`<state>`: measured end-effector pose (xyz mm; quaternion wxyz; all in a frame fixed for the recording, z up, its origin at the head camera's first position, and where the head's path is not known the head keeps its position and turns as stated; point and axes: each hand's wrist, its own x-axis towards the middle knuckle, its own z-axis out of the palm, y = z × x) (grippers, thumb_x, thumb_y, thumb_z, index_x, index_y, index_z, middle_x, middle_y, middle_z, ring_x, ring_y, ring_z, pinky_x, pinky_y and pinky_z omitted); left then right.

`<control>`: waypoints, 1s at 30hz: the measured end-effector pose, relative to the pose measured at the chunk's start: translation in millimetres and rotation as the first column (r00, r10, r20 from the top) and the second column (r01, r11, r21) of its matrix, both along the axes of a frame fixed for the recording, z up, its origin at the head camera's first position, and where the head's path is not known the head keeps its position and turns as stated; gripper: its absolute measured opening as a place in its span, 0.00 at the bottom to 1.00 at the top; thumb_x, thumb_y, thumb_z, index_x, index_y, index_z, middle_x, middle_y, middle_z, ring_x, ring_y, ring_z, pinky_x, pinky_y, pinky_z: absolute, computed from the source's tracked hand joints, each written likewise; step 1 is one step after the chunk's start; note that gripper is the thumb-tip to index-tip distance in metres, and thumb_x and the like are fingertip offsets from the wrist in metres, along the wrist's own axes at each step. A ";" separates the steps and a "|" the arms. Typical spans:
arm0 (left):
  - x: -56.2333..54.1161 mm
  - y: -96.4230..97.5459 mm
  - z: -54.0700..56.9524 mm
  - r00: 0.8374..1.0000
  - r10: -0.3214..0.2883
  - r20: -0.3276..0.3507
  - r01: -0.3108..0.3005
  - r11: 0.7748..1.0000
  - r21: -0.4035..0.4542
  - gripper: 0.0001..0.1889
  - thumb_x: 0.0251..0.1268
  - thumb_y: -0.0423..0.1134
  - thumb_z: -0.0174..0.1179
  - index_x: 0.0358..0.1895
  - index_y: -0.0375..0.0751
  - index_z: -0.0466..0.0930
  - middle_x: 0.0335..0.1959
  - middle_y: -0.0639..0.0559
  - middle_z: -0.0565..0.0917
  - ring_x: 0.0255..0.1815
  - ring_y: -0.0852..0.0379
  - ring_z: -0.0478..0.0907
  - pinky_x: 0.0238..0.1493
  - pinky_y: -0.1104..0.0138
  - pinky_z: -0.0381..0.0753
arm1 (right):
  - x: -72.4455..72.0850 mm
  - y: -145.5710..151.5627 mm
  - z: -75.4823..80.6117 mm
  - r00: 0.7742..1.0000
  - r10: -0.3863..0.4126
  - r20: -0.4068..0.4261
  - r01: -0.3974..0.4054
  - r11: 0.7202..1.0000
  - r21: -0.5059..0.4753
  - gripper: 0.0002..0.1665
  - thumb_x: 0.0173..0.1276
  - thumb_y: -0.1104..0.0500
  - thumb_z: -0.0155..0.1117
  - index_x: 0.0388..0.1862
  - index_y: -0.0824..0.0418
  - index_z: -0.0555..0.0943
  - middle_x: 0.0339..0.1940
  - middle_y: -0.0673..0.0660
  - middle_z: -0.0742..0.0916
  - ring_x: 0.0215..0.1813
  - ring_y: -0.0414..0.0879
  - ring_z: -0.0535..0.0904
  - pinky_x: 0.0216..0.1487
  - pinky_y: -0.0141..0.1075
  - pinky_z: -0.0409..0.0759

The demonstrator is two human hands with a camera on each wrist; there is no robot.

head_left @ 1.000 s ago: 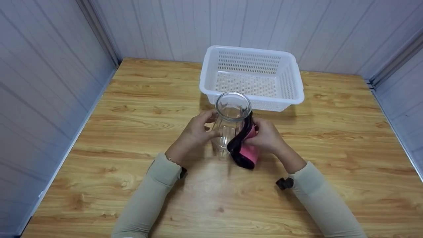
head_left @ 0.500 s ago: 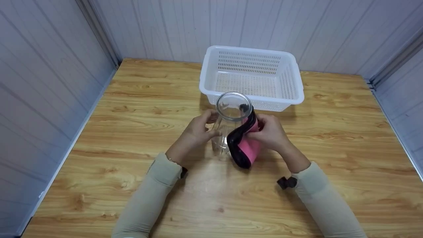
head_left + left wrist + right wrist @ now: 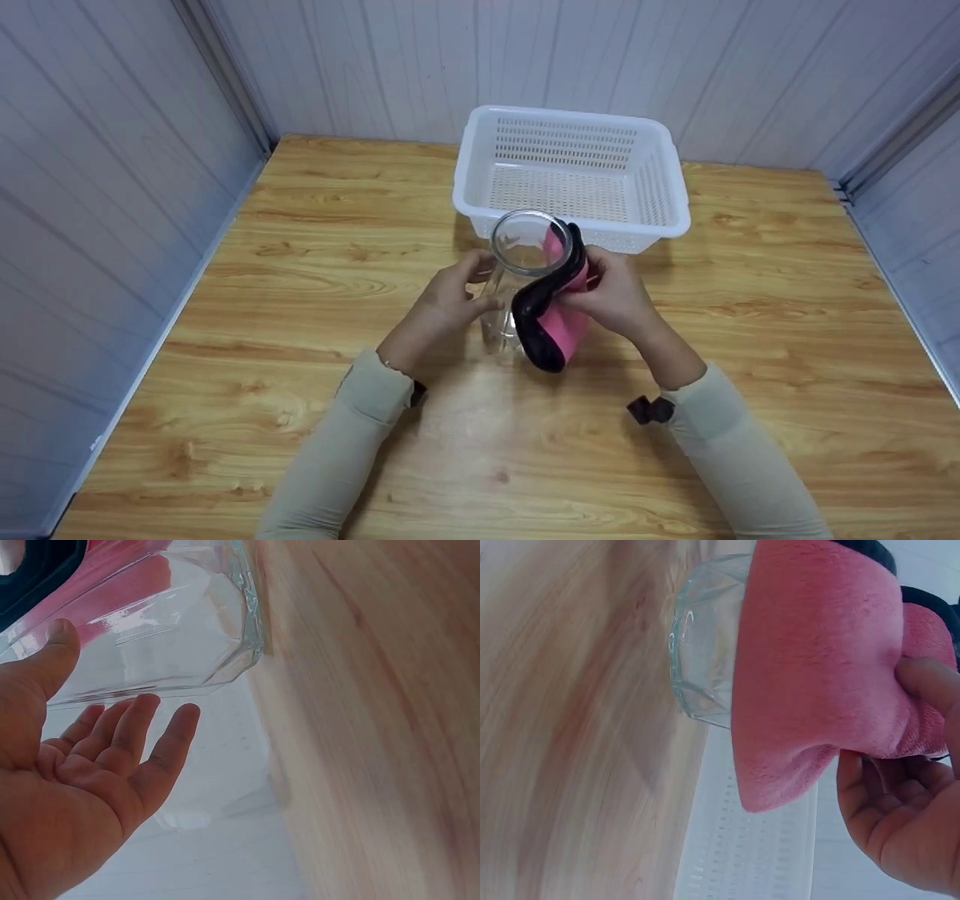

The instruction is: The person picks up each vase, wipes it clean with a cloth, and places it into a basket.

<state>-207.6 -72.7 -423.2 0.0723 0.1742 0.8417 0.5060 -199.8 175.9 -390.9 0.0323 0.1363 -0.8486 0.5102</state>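
Note:
A clear glass vase (image 3: pixel 504 300) stands on the wooden table, and its faceted base shows in the left wrist view. My left hand (image 3: pixel 450 300) holds it from the left, thumb on the near side and fingers behind. Against the vase's right side is a pink cloth (image 3: pixel 564 326) with a thick black edge, folded and bent. My right hand (image 3: pixel 619 296) pinches this cloth between thumb and fingers. In the right wrist view, the cloth (image 3: pixel 817 652) hides much of the vase (image 3: pixel 705 645).
Directly behind the vase is a white plastic basket (image 3: pixel 570 225) with slotted sides, near the back wall. Pale panel walls (image 3: pixel 375 67) enclose the table (image 3: pixel 300 225) at the back and both sides. Bare wood shows around the hands.
My right hand has moved slightly up and away, along the vase's right side, drawing the cloth with it; the cloth's top edge now reaches the vase's rim. The left hand and vase have stayed put.

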 end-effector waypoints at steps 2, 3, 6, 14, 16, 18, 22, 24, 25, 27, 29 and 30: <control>-0.3 -0.1 -0.1 1.000 0.003 0.008 -0.003 1.000 0.008 0.29 0.58 0.37 0.67 0.64 0.49 0.68 0.63 0.52 0.77 0.64 0.54 0.73 0.65 0.56 0.77 | 0.2 -0.4 -0.3 1.000 0.006 -0.002 -0.006 0.999 0.047 0.18 0.44 0.63 0.79 0.34 0.64 0.80 0.28 0.54 0.84 0.31 0.44 0.81 0.31 0.31 0.85; -0.3 -0.2 0.0 1.000 0.003 0.012 -0.003 1.000 0.011 0.29 0.58 0.37 0.67 0.64 0.48 0.68 0.63 0.52 0.77 0.64 0.54 0.73 0.65 0.56 0.77 | 0.2 -0.6 -0.8 1.000 0.010 0.001 -0.010 0.997 0.072 0.19 0.44 0.63 0.79 0.34 0.64 0.80 0.28 0.55 0.85 0.31 0.45 0.81 0.32 0.32 0.86; -0.2 -0.2 0.2 1.000 0.006 0.017 -0.006 1.000 0.014 0.29 0.58 0.36 0.67 0.64 0.48 0.68 0.63 0.52 0.77 0.63 0.54 0.74 0.63 0.55 0.79 | -0.2 -0.6 -4.1 1.000 0.021 0.012 -0.022 0.983 0.182 0.21 0.43 0.61 0.79 0.36 0.63 0.80 0.30 0.57 0.86 0.33 0.47 0.83 0.32 0.33 0.85; -0.6 -0.1 0.4 1.000 -0.010 0.006 0.010 1.000 0.006 0.30 0.58 0.36 0.67 0.64 0.49 0.67 0.62 0.51 0.77 0.64 0.52 0.73 0.63 0.54 0.79 | -4.0 3.4 -20.3 0.993 0.042 0.112 -0.078 0.938 0.337 0.25 0.39 0.62 0.78 0.39 0.61 0.80 0.35 0.56 0.88 0.39 0.49 0.83 0.38 0.37 0.83; -0.6 -0.2 0.9 1.000 -0.018 0.007 0.018 1.000 0.004 0.30 0.59 0.37 0.67 0.65 0.50 0.67 0.63 0.51 0.77 0.65 0.52 0.73 0.63 0.55 0.78 | -3.9 3.8 -21.1 0.991 0.037 0.129 -0.079 0.939 0.335 0.25 0.38 0.62 0.78 0.38 0.61 0.80 0.34 0.56 0.88 0.39 0.49 0.83 0.38 0.37 0.84; -0.7 -0.3 1.2 1.000 -0.028 -0.003 0.028 1.000 -0.012 0.30 0.60 0.37 0.66 0.66 0.50 0.66 0.64 0.51 0.76 0.65 0.52 0.72 0.64 0.57 0.78 | -3.6 3.9 -21.0 0.991 0.035 0.127 -0.076 0.938 0.337 0.24 0.38 0.62 0.78 0.37 0.61 0.80 0.33 0.56 0.87 0.38 0.48 0.82 0.37 0.36 0.83; -0.1 -0.3 1.3 0.998 -0.051 -0.031 0.051 0.998 -0.022 0.32 0.59 0.38 0.66 0.67 0.48 0.64 0.65 0.48 0.75 0.65 0.50 0.73 0.64 0.59 0.78 | -3.2 3.6 -21.1 0.993 0.034 0.114 -0.071 0.938 0.340 0.23 0.39 0.62 0.78 0.36 0.62 0.80 0.32 0.57 0.87 0.37 0.48 0.81 0.36 0.35 0.82; 0.6 0.4 1.4 0.997 -0.061 -0.048 0.060 0.998 -0.015 0.35 0.55 0.40 0.69 0.66 0.45 0.64 0.64 0.47 0.75 0.64 0.48 0.74 0.63 0.59 0.79 | -3.0 3.7 -21.7 0.994 0.039 0.106 -0.072 0.941 0.332 0.22 0.39 0.62 0.77 0.37 0.62 0.80 0.33 0.57 0.87 0.37 0.48 0.81 0.36 0.35 0.82; 0.9 1.0 1.3 0.997 -0.062 -0.052 0.062 0.998 -0.010 0.36 0.53 0.41 0.71 0.66 0.44 0.64 0.64 0.47 0.75 0.63 0.48 0.74 0.63 0.59 0.78 | -2.9 3.9 -22.1 0.994 0.039 0.104 -0.071 0.942 0.327 0.22 0.39 0.63 0.77 0.36 0.62 0.80 0.32 0.57 0.87 0.37 0.48 0.81 0.36 0.35 0.82; 1.0 2.4 0.9 0.997 -0.058 -0.052 0.058 0.998 -0.005 0.39 0.50 0.43 0.73 0.66 0.44 0.64 0.63 0.47 0.76 0.63 0.49 0.74 0.63 0.60 0.78 | -2.5 4.4 -23.2 0.995 0.042 0.095 -0.070 0.947 0.314 0.21 0.40 0.63 0.76 0.36 0.62 0.80 0.32 0.56 0.86 0.36 0.47 0.81 0.35 0.35 0.82; 0.7 3.3 1.1 0.998 -0.039 -0.043 0.039 0.999 -0.015 0.39 0.48 0.44 0.74 0.65 0.46 0.65 0.63 0.49 0.77 0.62 0.50 0.75 0.63 0.60 0.79 | -2.3 5.4 -24.6 0.996 0.055 0.073 -0.074 0.951 0.299 0.19 0.42 0.63 0.75 0.35 0.62 0.80 0.30 0.56 0.86 0.35 0.47 0.81 0.33 0.35 0.83; 0.5 3.5 1.2 0.999 -0.026 -0.033 0.025 0.999 -0.020 0.39 0.47 0.45 0.75 0.64 0.47 0.66 0.62 0.50 0.77 0.61 0.50 0.75 0.62 0.60 0.79 | -2.1 5.7 -25.0 0.996 0.058 0.065 -0.074 0.955 0.287 0.18 0.43 0.63 0.75 0.34 0.62 0.80 0.30 0.55 0.86 0.34 0.46 0.81 0.33 0.35 0.83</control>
